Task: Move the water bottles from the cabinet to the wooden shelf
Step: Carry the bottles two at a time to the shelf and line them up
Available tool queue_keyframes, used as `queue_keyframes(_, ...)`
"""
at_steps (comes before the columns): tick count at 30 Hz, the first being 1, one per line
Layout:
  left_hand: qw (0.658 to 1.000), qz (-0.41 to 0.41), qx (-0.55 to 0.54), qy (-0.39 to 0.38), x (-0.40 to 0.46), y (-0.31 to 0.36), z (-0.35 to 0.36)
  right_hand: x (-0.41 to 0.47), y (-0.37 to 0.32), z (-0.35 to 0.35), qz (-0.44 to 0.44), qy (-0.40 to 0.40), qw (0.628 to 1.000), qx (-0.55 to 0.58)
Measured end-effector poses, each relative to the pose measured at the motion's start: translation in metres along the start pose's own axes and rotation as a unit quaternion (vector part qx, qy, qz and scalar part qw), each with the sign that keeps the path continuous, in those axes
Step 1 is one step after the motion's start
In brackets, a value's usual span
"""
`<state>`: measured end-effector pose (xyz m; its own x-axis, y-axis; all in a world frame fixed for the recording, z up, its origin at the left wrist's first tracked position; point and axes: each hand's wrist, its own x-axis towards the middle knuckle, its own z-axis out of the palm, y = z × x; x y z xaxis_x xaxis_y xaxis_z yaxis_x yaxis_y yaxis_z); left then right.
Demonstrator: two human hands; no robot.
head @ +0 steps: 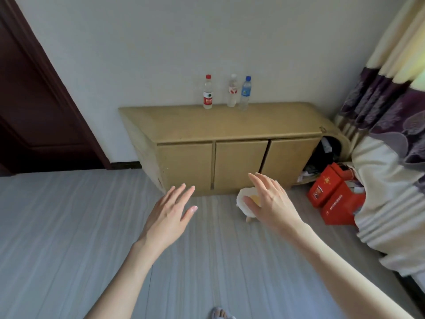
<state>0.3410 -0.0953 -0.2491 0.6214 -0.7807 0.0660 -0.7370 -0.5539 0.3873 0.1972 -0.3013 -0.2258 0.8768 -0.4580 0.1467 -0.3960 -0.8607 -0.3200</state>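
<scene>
Head view: your left hand point(171, 214) and right hand point(268, 199) both out ahead, fingers straight and spread, grasping nothing. Three water bottles well beyond your fingertips, upright in row at back of cabinet point(230, 125) top: red-capped bottle point(208, 92), white-capped bottle point(232, 90), blue-capped bottle point(245, 93). Cabinet doors shut. White round object point(243, 203) on floor under your right fingers. Red boxes point(331, 194) right of them.

Three clear water bottles point(232, 92), capped red, white and blue, stand upright atop the tan cabinet point(230, 125).
</scene>
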Motion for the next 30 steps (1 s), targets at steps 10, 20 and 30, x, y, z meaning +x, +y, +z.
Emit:
queue_keyframes(10,0.999,-0.024,-0.014,-0.024,0.179,-0.055,0.010,0.186,0.040,0.029,0.012,-0.046,0.999,0.009)
queue_keyframes(20,0.999,0.008,0.002,-0.036,0.414,-0.134,-0.014,0.402,0.066,0.051,0.065,-0.025,0.997,0.027)
queue_keyframes(30,0.996,0.013,0.006,-0.085,0.575,-0.175,0.006,0.547,0.111,0.083,0.100,-0.055,0.993,0.020)
